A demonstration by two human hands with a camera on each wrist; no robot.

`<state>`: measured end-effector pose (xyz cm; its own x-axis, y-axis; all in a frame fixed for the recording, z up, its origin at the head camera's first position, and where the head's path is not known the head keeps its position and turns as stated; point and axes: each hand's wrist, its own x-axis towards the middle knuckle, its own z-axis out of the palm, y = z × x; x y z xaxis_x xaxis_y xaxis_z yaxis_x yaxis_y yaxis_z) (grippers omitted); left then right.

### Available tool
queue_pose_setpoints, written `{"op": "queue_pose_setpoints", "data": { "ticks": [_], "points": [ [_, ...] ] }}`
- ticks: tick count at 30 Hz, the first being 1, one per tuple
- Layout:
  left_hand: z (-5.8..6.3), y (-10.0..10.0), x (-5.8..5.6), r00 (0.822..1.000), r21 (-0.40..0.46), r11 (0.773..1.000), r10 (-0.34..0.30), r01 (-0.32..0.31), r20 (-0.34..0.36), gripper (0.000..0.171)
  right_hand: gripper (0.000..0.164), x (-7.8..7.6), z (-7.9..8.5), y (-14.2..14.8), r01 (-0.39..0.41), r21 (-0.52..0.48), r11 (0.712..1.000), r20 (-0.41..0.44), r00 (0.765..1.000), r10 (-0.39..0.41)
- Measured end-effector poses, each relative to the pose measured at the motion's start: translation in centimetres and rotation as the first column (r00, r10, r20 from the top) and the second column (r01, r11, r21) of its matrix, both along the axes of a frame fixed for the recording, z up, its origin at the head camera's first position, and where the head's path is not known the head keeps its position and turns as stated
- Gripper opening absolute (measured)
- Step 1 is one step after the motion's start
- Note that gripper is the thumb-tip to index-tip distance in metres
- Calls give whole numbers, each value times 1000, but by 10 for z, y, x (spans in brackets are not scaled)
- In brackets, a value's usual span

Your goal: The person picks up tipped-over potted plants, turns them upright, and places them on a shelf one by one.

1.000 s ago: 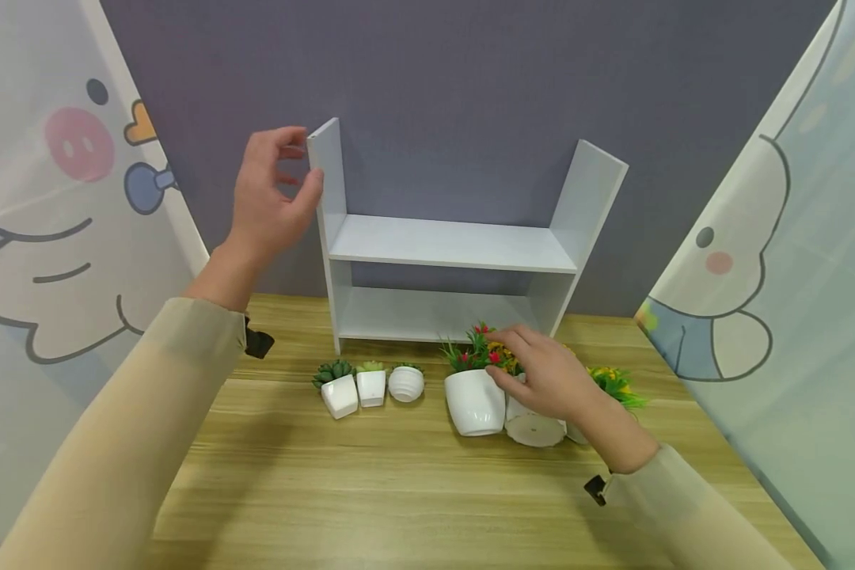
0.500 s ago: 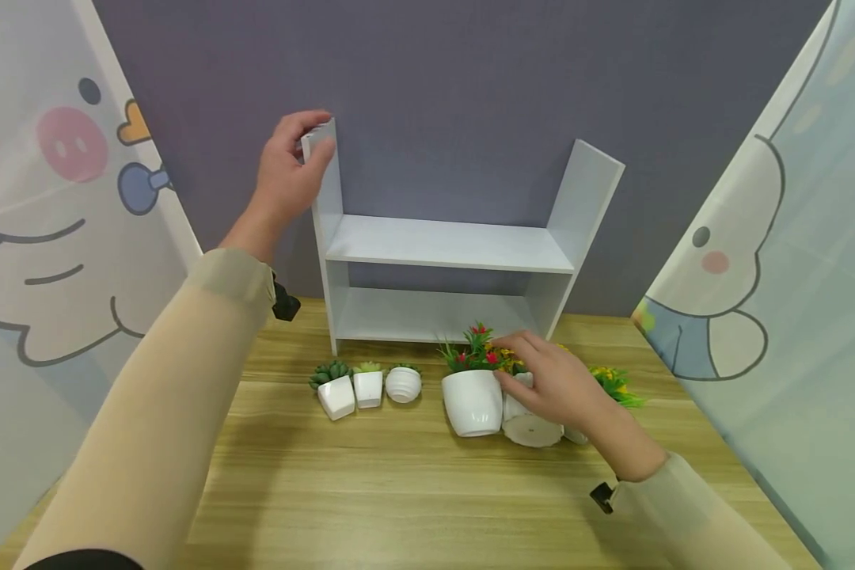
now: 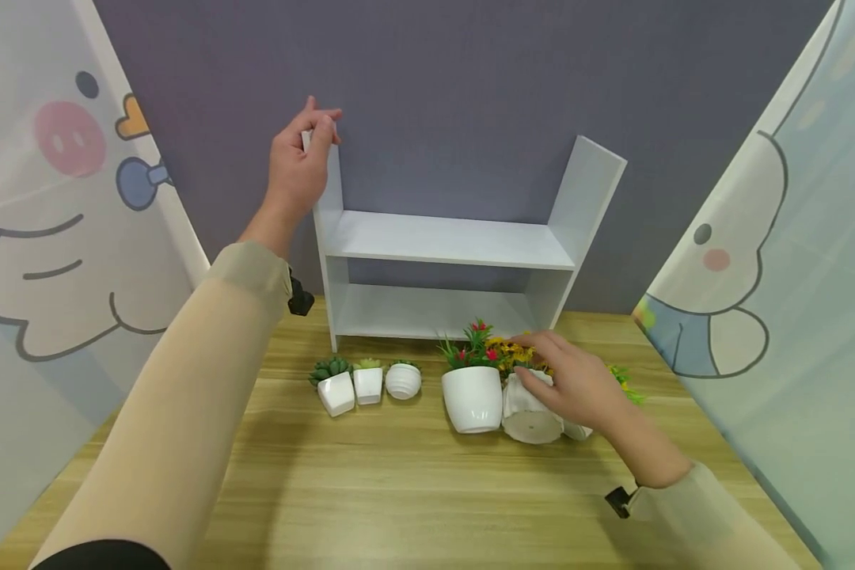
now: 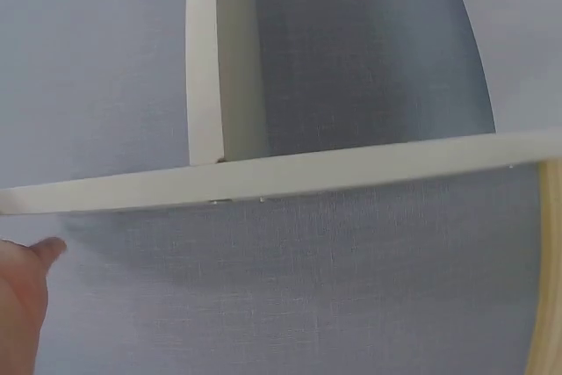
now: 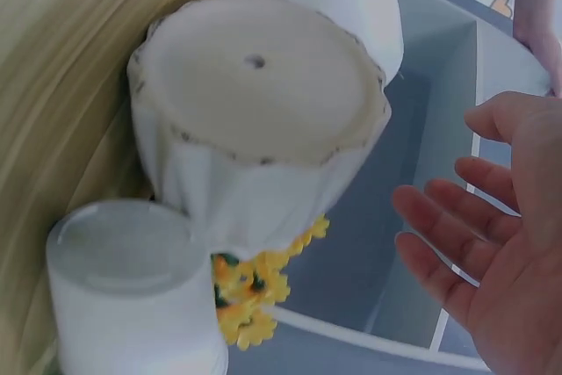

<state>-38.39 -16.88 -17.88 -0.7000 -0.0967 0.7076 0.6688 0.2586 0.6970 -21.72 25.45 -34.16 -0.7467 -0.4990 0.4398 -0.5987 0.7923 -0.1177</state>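
Note:
My left hand is at the top of the left side panel of a white two-tier shelf, fingers extended above the panel's top. Whether it touches the panel, I cannot tell. In the left wrist view only part of the hand shows, below the panel. My right hand hovers with spread, relaxed fingers over a fluted white pot of yellow flowers, which lies tipped, base outward. Left of it is a smooth white pot with red flowers; another white pot is partly hidden by the hand.
In front of the shelf, on the wooden table, sit a tilted square pot with a dark succulent, a tapered pot and a round ribbed pot. A grey partition rises behind. Printed curtains flank both sides.
The left hand has moved right and up to the panel's top, and its fingers have lifted. The right hand has shifted slightly right, uncovering more of the yellow flowers. The pots stay put.

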Motion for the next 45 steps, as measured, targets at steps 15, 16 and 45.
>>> {"op": "queue_pose_setpoints", "data": {
  "ticks": [15, 16, 45],
  "points": [
    [-4, -4, -18, 998, -14, 999, 51, -52, -46, 28, 43, 9, 2, 42, 104, -47, 994, 50, 994, -101],
    [-4, -4, -19, 997, -10, 999, 51, -52, -49, 28, 44, 10, 2, 45, 106, -49, 993, 50, 993, -103],
    [-4, 2, -13, 997, -23, 997, 72, -72, -16, 26, 65, 24, -59, 109, 215, 22, 976, 78, 973, -216]
  ]
}}
